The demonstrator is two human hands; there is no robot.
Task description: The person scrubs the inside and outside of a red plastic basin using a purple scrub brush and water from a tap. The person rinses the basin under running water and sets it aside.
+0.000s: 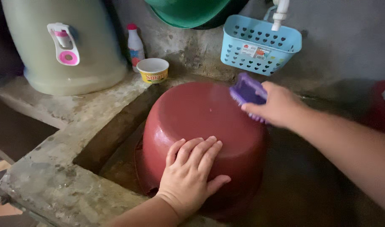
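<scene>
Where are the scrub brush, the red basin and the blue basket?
purple scrub brush [246,89], head view, its back.
red basin [192,113], head view, upturned bottom.
blue basket [260,48], head view, front wall.

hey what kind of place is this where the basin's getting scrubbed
Probably a home wash area: a rough concrete sink, a tap over a blue basket, and the right hand scrubbing an upturned red basin with a purple brush.

A dark red plastic basin [201,126] lies upside down in a concrete sink, wet; a purple scrub brush [248,93] rests on its upturned bottom.
</scene>
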